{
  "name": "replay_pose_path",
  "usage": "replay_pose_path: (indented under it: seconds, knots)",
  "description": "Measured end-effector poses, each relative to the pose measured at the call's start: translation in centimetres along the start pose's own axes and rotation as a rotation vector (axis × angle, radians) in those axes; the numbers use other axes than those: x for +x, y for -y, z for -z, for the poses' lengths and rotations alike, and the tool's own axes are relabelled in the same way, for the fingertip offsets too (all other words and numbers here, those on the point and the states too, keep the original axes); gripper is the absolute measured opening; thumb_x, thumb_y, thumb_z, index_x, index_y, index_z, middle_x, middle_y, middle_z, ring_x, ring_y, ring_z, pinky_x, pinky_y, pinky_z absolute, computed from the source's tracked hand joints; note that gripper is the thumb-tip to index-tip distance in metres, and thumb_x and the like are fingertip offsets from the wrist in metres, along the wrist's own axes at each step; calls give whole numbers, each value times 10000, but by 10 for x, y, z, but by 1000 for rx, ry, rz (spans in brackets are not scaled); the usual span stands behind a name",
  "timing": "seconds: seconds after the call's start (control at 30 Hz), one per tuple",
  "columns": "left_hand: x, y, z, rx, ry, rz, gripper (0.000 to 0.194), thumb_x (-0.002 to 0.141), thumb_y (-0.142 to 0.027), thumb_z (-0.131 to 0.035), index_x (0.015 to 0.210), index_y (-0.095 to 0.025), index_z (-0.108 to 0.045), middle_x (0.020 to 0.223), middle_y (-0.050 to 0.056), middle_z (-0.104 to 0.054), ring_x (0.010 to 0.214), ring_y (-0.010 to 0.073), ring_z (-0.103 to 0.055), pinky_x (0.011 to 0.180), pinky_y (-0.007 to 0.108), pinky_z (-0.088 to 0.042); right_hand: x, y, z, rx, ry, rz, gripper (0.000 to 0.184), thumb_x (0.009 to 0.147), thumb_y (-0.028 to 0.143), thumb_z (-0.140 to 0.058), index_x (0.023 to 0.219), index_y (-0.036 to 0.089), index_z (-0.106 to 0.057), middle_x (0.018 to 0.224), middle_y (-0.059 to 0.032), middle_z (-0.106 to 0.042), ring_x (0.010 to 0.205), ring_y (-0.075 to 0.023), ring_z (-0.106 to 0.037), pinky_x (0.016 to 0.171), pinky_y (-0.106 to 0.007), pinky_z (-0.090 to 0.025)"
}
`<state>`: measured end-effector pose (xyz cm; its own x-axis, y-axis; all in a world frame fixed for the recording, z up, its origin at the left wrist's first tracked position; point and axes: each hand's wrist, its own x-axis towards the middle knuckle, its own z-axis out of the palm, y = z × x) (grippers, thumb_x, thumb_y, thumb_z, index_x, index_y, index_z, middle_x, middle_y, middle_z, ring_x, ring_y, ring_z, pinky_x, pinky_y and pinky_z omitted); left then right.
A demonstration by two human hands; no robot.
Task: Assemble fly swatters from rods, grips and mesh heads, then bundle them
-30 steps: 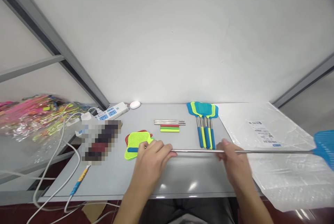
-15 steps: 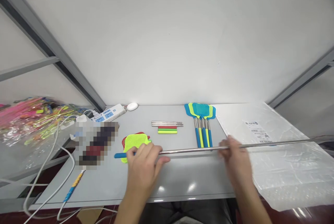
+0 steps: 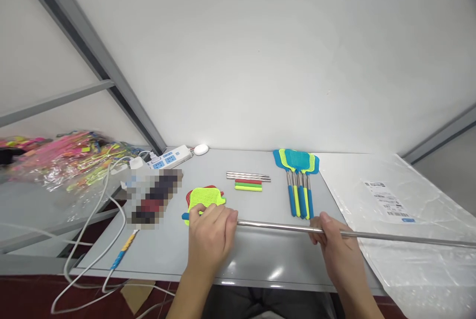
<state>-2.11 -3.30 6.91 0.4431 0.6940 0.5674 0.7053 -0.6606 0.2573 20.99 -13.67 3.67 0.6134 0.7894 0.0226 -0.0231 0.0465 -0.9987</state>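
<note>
A long metal telescopic rod (image 3: 275, 226) with a blue handle runs across the front of the table and off the right edge of the picture. My left hand (image 3: 211, 229) is wrapped round it near the handle, whose blue end pokes out on the left. Farther along, my right hand (image 3: 336, 242) grips the metal tube between thumb and fingers. Beyond my left hand lie a lime green swatter head (image 3: 206, 196) and a red one (image 3: 191, 192) partly under it. Past the rod, several blue and lime fly swatters (image 3: 299, 160) lie fanned together.
Several thin metal rods (image 3: 248, 176) and coloured handle tubes (image 3: 248, 185) lie mid-table. At left are a power strip (image 3: 169, 158), a white mouse-like object (image 3: 201, 149), a blurred-out item (image 3: 156, 197) and loose cables. Bagged colourful goods (image 3: 82, 153) stand beyond. White plastic packaging (image 3: 386, 200) covers the right side.
The rod's right end has dipped toward me, and my right hand has come lower with it. My left hand stays round the handle end. The camera view has shifted left.
</note>
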Motion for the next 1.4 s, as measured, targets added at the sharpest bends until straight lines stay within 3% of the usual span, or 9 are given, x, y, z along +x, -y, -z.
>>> replay_pose_path:
  seconds: [0.2, 0.33, 0.43, 0.63, 0.8, 0.97, 1.17, 1.33, 1.4]
  knots:
    - [-22, 28, 12, -124, -114, 313, 357, 959, -280, -432, 630, -196, -541, 596, -8, -560, 628, 149, -509, 847, 373, -352, 0, -4, 12, 259, -121, -119, 503, 887, 479, -584, 513, 236, -351, 530, 45, -282, 548, -143, -342, 547, -309, -318]
    - [-34, 33, 9, -645, -175, 699, 368, 954, -446, -448, 729, -190, -587, 680, 9, -578, 671, 157, -538, 634, 278, -415, 0, 0, 10, 359, -112, -226, 507, 868, 434, -627, 520, 235, -316, 536, 59, -239, 535, -129, -282, 527, -295, -310]
    - [-35, 19, 0, -989, -365, 883, 449, 954, -549, -416, 758, -183, -585, 570, -21, -480, 543, 115, -446, 500, 222, -353, -6, 1, 1, 386, -85, -231, 498, 862, 423, -637, 522, 232, -328, 527, 65, -240, 528, -123, -264, 521, -287, -322]
    - [-42, -14, -6, -1380, -650, 911, 387, 902, -548, -550, 777, -181, -563, 529, -62, -375, 470, 73, -322, 431, 176, -284, -28, -5, -4, 338, -14, -115, 460, 891, 418, -614, 543, 218, -390, 531, 65, -280, 527, -115, -311, 545, -285, -344]
    - [-64, -26, 6, -1491, -640, 911, 345, 890, -495, -609, 835, -155, -601, 534, -77, -316, 466, 54, -288, 436, 156, -280, -49, -7, 14, 279, 39, 5, 410, 890, 415, -627, 582, 203, -460, 546, 53, -367, 540, -110, -391, 561, -276, -361]
    - [-85, -32, 26, -1485, -780, 854, 324, 887, -463, -631, 842, -144, -596, 576, -68, -360, 472, 47, -321, 419, 152, -263, -75, 0, 30, 324, 77, 41, 369, 891, 452, -617, 648, 193, -520, 607, 37, -451, 533, -97, -425, 536, -261, -365]
    - [-85, -43, 42, -1592, -838, 780, 323, 912, -479, -586, 822, -169, -562, 534, -97, -339, 409, 47, -255, 510, 183, -401, -91, 17, 22, 392, 35, 125, 338, 861, 415, -668, 653, 195, -519, 577, 50, -448, 505, -86, -430, 501, -240, -345]
    - [-83, -59, 44, -1563, -939, 755, 328, 889, -475, -620, 780, -177, -536, 533, -95, -339, 406, 48, -248, 426, 165, -304, -96, 27, 15, 438, 87, 145, 376, 877, 391, -652, 609, 200, -470, 573, 55, -409, 510, -86, -391, 508, -243, -352]
    - [-84, -71, 41, -1563, -909, 758, 336, 892, -490, -607, 787, -179, -538, 531, -93, -339, 406, 48, -262, 412, 164, -282, -99, 27, 12, 424, 116, 160, 356, 879, 389, -649, 622, 199, -492, 579, 56, -400, 514, -87, -376, 516, -250, -359]
